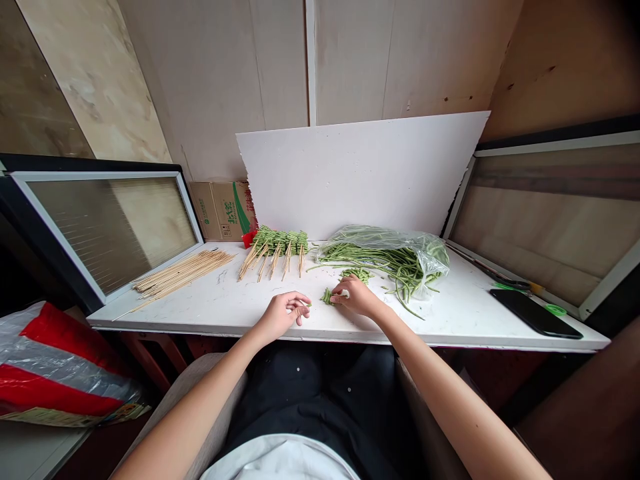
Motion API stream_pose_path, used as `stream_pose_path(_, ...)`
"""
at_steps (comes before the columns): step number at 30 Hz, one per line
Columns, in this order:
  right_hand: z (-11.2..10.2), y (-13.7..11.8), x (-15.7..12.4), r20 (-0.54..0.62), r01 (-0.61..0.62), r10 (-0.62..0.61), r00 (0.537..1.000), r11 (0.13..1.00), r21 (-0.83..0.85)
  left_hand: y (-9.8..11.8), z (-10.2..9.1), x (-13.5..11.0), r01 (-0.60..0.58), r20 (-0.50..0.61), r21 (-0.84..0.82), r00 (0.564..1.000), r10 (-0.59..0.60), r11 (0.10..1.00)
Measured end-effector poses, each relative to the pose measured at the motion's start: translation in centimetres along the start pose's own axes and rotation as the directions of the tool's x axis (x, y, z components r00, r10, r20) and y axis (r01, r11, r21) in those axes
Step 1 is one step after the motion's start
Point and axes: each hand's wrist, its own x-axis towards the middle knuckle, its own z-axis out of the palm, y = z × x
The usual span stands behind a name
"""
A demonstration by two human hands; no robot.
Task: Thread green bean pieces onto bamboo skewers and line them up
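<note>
My left hand (285, 311) rests on the white table (215, 303) with its fingers curled round a thin bamboo skewer whose tip points right. My right hand (354, 294) lies just to its right, fingers pinched on a small bunch of cut green bean pieces (327, 295). A second little pile of cut beans (357, 273) sits right behind that hand. Long green beans (380, 257) spill from a clear plastic bag (410, 243) at the back right. Finished bean skewers (277, 245) lie fanned out behind my left hand.
A heap of bare bamboo skewers (177, 273) lies at the table's left. A black phone (535, 312) and scissors (515, 285) sit at the right. A white board (360, 170) leans on the wall; a cardboard box (223, 210) stands behind. A red and white bag (55, 367) is at lower left.
</note>
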Motion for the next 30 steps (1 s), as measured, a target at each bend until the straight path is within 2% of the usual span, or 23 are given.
stream_pose_path(3, -0.2, -1.7, 0.3, -0.007, 0.02, -0.019, 1.0, 0.995, 0.097, -0.1, 0.0, 0.0, 0.032, -0.013, 0.009, 0.999, -0.032, 0.999)
stream_pose_path(6, -0.1, -4.2, 0.6, 0.125, 0.012, -0.052, 0.991, 0.953, 0.302, 0.0, 0.2, -0.2, 0.016, -0.021, 0.066, 1.0, -0.015, 0.998)
stream_pose_path(9, 0.5, -5.9, 0.7, 0.205, 0.022, -0.117, 0.972, 0.91, 0.413, 0.5, 0.4, -0.4, -0.064, -0.045, 0.236, 0.996, 0.076, 0.97)
stream_pose_path(13, 0.6, -5.9, 0.8, 0.122, 0.036, -0.101, 0.987, 0.895, 0.445, 1.1, 0.6, -0.5, -0.14, -0.104, 0.425, 0.974, 0.202, 0.894)
stream_pose_path(16, -0.1, -5.1, 0.8, 0.071, -0.004, -0.031, 0.997, 0.897, 0.441, 1.3, 0.5, -0.4, -0.18, -0.156, 0.456, 0.948, 0.278, 0.871)
stream_pose_path(19, -0.6, -4.6, 0.9, 0.073, -0.052, 0.021, 0.997, 0.888, 0.457, 1.2, 0.3, -0.2, -0.218, -0.196, 0.476, 0.918, 0.345, 0.852)
stream_pose_path(23, -0.6, -4.6, 0.8, 0.065, -0.062, 0.036, 0.997, 0.882, 0.468, 0.9, 0.1, -0.1, -0.244, -0.201, 0.483, 0.904, 0.378, 0.841)
stream_pose_path(30, -0.2, -5.8, 0.9, -0.017, 0.012, -0.005, 1.0, 0.887, 0.462, 0.8, 0.3, -0.1, -0.259, -0.2, 0.483, 0.898, 0.393, 0.837)
